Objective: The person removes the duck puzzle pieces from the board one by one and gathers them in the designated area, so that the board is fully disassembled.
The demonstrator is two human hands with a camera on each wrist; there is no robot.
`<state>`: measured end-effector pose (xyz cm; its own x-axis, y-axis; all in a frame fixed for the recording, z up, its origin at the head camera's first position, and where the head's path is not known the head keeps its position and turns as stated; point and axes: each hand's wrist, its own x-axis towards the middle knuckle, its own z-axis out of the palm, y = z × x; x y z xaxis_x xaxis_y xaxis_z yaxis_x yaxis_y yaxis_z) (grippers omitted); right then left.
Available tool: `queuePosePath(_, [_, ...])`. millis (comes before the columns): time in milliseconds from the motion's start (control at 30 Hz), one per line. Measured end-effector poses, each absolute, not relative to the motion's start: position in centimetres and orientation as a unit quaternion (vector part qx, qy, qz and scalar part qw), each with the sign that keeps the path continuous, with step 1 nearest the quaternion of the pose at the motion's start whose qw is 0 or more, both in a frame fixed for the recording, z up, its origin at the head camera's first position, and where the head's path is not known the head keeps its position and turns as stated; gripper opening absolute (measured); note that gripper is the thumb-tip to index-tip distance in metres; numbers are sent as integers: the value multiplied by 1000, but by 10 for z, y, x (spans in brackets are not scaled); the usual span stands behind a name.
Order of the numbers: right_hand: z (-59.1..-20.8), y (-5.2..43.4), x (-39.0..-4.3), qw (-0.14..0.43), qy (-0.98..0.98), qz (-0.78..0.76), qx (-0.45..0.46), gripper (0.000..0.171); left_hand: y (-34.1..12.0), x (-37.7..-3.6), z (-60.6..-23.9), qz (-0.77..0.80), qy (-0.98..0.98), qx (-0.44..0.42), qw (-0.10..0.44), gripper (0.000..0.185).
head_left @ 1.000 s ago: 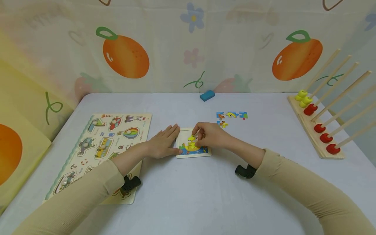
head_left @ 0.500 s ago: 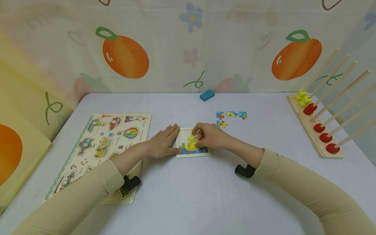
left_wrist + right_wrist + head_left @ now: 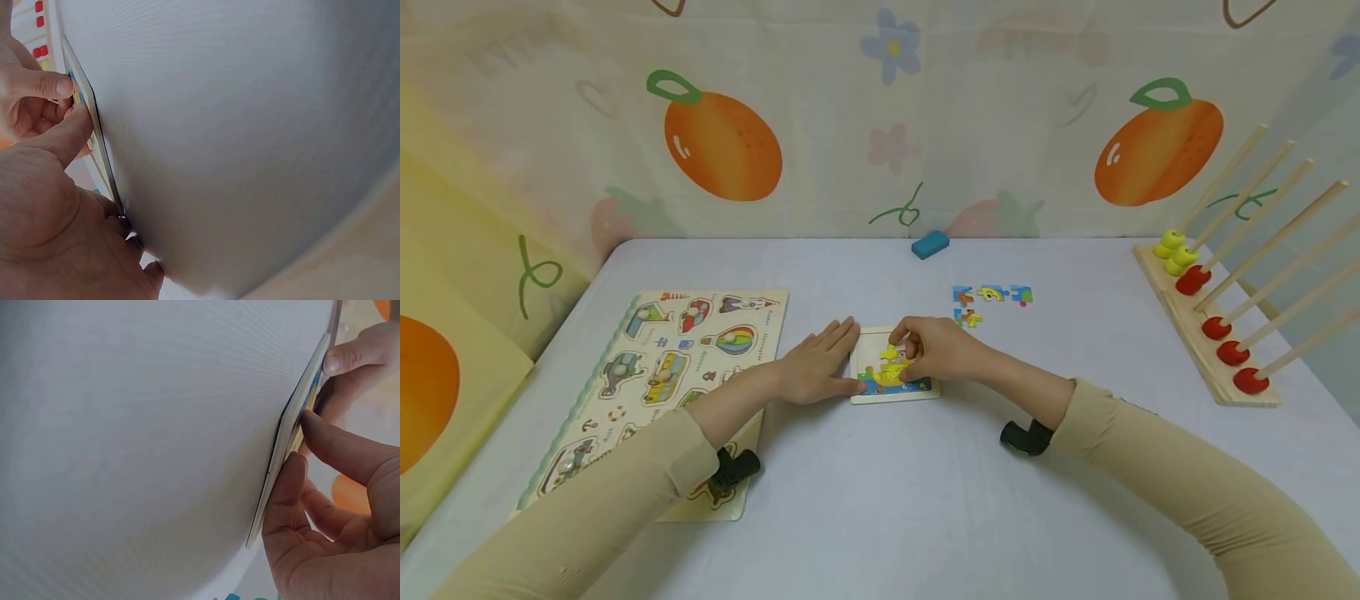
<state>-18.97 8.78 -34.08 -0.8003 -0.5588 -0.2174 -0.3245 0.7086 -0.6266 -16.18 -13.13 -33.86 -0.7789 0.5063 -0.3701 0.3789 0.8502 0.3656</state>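
The left hand lies flat with straight fingers against the left edge of the small puzzle tray at mid-table, its thumb on the tray's near corner. The right hand curls over the tray, its fingertips pinching a yellow piece on the picture — four loose pieces lie beyond it. A peg board is at the left, a bead rack at the right, a blue block by the wall.

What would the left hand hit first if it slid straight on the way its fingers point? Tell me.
The small puzzle tray: the left hand lies flat on the table, fingers pointing right and slightly away, already at the tray's left edge. Just beyond is the right hand, pinching a yellow piece over the tray.
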Motion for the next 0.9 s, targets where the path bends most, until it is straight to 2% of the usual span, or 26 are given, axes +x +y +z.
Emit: queuePosePath(900, [-343, 88, -192, 173, 898, -299, -272, 47, -130, -162, -338, 132, 934, 237, 232, 86])
